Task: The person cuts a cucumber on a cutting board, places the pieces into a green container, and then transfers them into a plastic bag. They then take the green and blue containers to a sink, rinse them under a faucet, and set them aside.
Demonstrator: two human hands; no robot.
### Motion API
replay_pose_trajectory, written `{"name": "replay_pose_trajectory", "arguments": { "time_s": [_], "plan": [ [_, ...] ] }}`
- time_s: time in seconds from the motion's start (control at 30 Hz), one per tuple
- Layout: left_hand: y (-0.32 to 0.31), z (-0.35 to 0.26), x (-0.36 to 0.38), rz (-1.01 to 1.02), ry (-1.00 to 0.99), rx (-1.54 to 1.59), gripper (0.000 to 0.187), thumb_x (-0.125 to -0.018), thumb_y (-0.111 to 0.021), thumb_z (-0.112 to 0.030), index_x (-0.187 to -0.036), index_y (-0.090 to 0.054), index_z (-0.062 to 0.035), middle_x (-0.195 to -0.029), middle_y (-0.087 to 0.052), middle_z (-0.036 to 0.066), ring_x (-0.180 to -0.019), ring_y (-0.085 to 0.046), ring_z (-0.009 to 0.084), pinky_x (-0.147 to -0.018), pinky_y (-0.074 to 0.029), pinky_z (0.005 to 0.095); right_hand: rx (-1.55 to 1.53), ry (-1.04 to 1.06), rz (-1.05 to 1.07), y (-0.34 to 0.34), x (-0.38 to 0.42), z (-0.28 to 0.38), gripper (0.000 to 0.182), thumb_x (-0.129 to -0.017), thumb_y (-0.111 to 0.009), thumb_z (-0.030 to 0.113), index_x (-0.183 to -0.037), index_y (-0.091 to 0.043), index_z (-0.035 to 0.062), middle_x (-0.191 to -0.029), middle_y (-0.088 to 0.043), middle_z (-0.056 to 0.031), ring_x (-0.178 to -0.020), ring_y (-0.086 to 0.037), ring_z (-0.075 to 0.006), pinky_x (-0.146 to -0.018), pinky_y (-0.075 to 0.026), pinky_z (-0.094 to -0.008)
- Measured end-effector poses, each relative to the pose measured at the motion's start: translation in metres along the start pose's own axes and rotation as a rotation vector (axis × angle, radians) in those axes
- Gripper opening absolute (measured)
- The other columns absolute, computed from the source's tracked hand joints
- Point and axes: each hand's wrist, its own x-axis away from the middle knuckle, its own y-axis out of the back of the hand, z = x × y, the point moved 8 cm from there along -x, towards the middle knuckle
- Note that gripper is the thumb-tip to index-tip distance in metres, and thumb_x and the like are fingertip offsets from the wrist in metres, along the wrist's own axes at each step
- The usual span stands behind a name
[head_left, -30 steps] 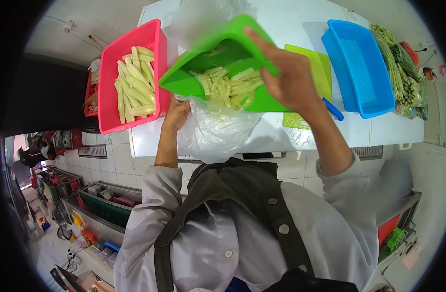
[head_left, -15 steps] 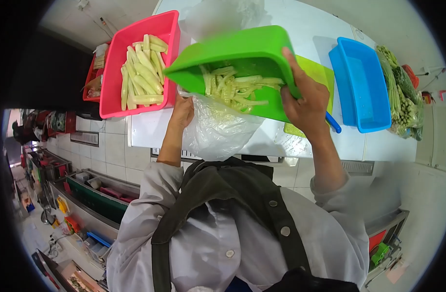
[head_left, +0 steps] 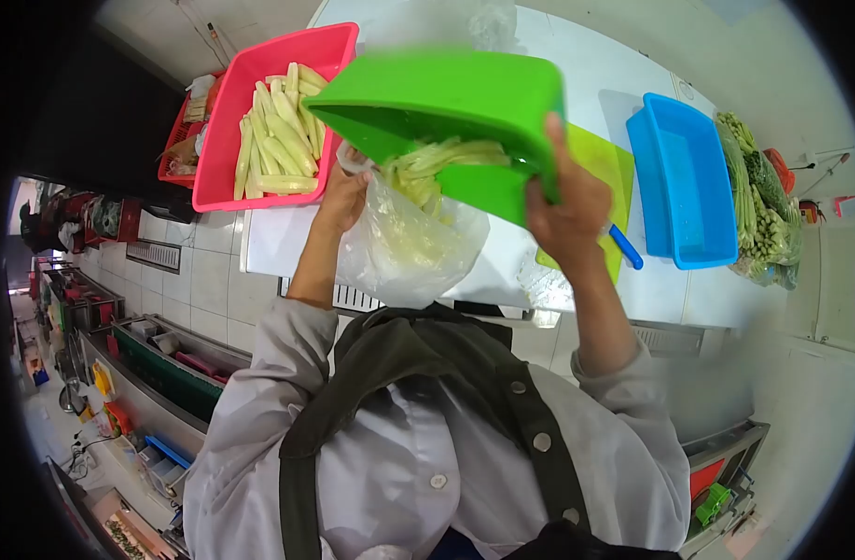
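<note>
Tilting over a plastic bag (head_left: 381,257), a green bin (head_left: 437,89) stands on its side with its open mouth turned toward the person. Pale strips (head_left: 451,157) lie along its lower wall and run over the edge into the bag, where more yellow-green pieces show through the cloudy film; how many are in there cannot be told. The right hand (head_left: 574,207) grips the green bin by its right end wall. The left hand (head_left: 344,194) is closed on the bag's edge at the left of its mouth, below the green bin's left corner. The bag itself bulges at the near edge of the white table (head_left: 665,291).

To the left, a pink bin (head_left: 233,107) holds long, pale, peeled vegetables (head_left: 285,135), most of them side by side, with one lying crosswise at the near end. Beyond its left wall sits a red crate (head_left: 169,166) with bagged items too unclear to name. On the right, a yellow-green cutting board (head_left: 603,168) lies partly behind the green bin, a blue handle (head_left: 625,247) at its right edge. Next comes a blue bin (head_left: 700,187), a few drops on its floor, and beside that, bundled green vegetables (head_left: 768,219) in clear wrapping.
</note>
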Motion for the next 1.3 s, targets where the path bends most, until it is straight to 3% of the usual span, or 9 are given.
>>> {"name": "replay_pose_trajectory", "arguments": {
  "time_s": [0.07, 0.2, 0.37, 0.43, 0.57, 0.93, 1.1, 1.2, 1.3],
  "plan": [
    [0.013, 0.015, 0.001, -0.166, 0.247, 0.038, 0.084, -0.073, -0.087, -0.016, -0.141, -0.039, -0.0059, -0.134, -0.054, 0.004, -0.126, -0.050, 0.0208, -0.107, -0.039, 0.0344, 0.134, 0.115, 0.176, -0.023, 0.009, 0.011, 0.078, -0.064, -0.064, -0.011, -0.139, -0.056, 0.0092, -0.068, -0.059, -0.0076, -0.055, -0.057, -0.0226, -0.050, -0.046, -0.0341],
    [0.015, 0.008, 0.000, -0.094, 0.123, -0.004, 0.084, -0.072, -0.087, -0.016, -0.141, -0.040, -0.0058, -0.133, -0.054, 0.005, -0.125, -0.051, 0.0209, -0.106, -0.040, 0.0352, 0.053, -0.022, -0.003, -0.004, 0.017, -0.014, 0.078, -0.063, -0.065, -0.010, -0.139, -0.055, 0.0060, -0.066, -0.058, -0.0079, -0.054, -0.057, -0.0224, -0.049, -0.043, -0.0335],
    [0.006, 0.012, -0.001, -0.090, 0.123, -0.013, 0.076, -0.079, -0.083, -0.023, -0.140, -0.042, -0.0048, -0.130, -0.056, 0.005, -0.125, -0.051, 0.0220, -0.107, -0.037, 0.0337, 0.116, 0.017, 0.134, -0.008, 0.034, -0.006, 0.076, -0.062, -0.066, -0.009, -0.137, -0.057, 0.0034, -0.064, -0.058, -0.0073, -0.052, -0.055, -0.0200, -0.047, -0.042, -0.0308],
    [0.004, 0.008, 0.000, -0.116, 0.088, -0.020, 0.075, -0.081, -0.081, -0.027, -0.141, -0.041, -0.0045, -0.130, -0.056, 0.006, -0.125, -0.050, 0.0220, -0.107, -0.037, 0.0336, 0.075, -0.044, -0.101, 0.010, 0.038, -0.016, 0.076, -0.061, -0.066, -0.008, -0.136, -0.058, 0.0032, -0.061, -0.054, -0.0050, -0.051, -0.053, -0.0183, -0.046, -0.040, -0.0305],
    [-0.007, 0.004, 0.004, -0.121, 0.066, -0.194, 0.067, -0.090, -0.070, -0.040, -0.139, -0.045, 0.0003, -0.135, -0.054, 0.011, -0.127, -0.048, 0.0221, -0.109, -0.035, 0.0355, 0.203, 0.083, 0.065, 0.004, 0.040, -0.003, 0.069, -0.063, -0.064, -0.011, -0.131, -0.057, -0.0056, -0.068, -0.062, -0.0108, -0.052, -0.059, -0.0218, -0.051, -0.045, -0.0283],
    [-0.009, -0.025, 0.018, -0.388, -0.070, -0.590, 0.051, -0.082, -0.063, 0.003, -0.130, -0.047, 0.0025, -0.126, -0.058, 0.013, -0.119, -0.054, 0.0220, -0.104, -0.039, 0.0335, 0.216, 0.145, 0.080, 0.010, 0.035, 0.005, 0.062, -0.064, -0.069, -0.011, -0.125, -0.058, -0.0105, -0.086, -0.071, -0.0182, -0.057, -0.064, -0.0255, -0.053, -0.050, -0.0324],
    [-0.011, -0.023, 0.023, -0.325, -0.022, -0.605, 0.058, -0.075, -0.063, 0.008, -0.130, -0.048, 0.0039, -0.129, -0.056, 0.014, -0.120, -0.053, 0.0228, -0.104, -0.039, 0.0326, 0.259, 0.234, 0.172, 0.006, 0.040, 0.019, 0.058, -0.069, -0.069, -0.010, -0.126, -0.057, -0.0097, -0.085, -0.071, -0.0169, -0.061, -0.067, -0.0277, -0.054, -0.051, -0.0317],
    [-0.011, -0.036, 0.023, -0.369, -0.208, -0.586, 0.050, -0.079, -0.065, 0.004, -0.127, -0.051, 0.0055, -0.121, -0.060, 0.014, -0.114, -0.057, 0.0223, -0.101, -0.041, 0.0314, 0.255, 0.221, 0.118, 0.017, 0.037, 0.023, 0.056, -0.072, -0.068, -0.010, -0.127, -0.056, -0.0082, -0.080, -0.069, -0.0138, -0.060, -0.067, -0.0262, -0.054, -0.052, -0.0317],
    [0.013, -0.025, 0.032, -0.530, -0.062, -0.654, 0.037, -0.083, -0.066, 0.000, -0.119, -0.056, 0.0065, -0.109, -0.065, 0.014, -0.103, -0.061, 0.0201, -0.093, -0.046, 0.0298, 0.214, 0.196, 0.046, 0.029, 0.044, 0.018, 0.059, -0.074, -0.068, -0.009, -0.131, -0.052, -0.0078, -0.084, -0.070, -0.0150, -0.059, -0.066, -0.0272, -0.054, -0.052, -0.0321]
  ]
}}
